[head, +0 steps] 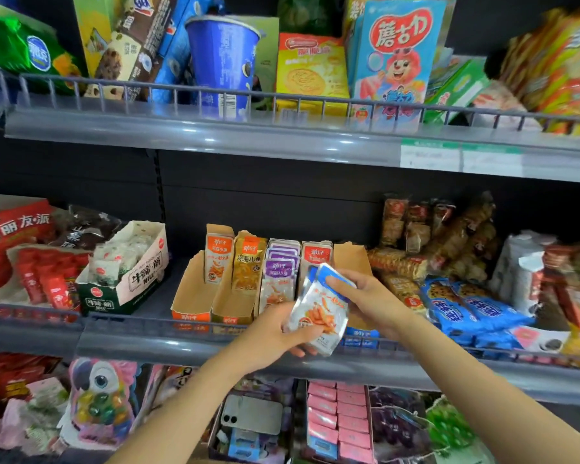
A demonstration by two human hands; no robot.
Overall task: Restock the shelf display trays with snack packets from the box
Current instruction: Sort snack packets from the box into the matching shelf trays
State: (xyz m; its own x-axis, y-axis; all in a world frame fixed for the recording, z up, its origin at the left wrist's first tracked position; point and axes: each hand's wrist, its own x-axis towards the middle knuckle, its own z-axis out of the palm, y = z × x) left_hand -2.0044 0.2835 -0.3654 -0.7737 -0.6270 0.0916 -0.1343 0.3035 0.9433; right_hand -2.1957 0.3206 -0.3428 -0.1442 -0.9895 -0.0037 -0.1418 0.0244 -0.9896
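Facing the middle shelf (188, 349), I see the row of cardboard display trays (195, 296) standing on it behind the front rail, with upright packets (246, 262) inside. Just in front of those trays, my left grip (272, 333) clasps the lower end of a small bunch of blue-topped snack packets (318, 313). My right grip (372, 299) pinches the top edge of the bunch, before the trays' right end.

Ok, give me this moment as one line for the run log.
stage: restocking | left hand: holds blue-topped packets from below | right hand: pinches their top | likely target: rightmost tray, just behind the hands
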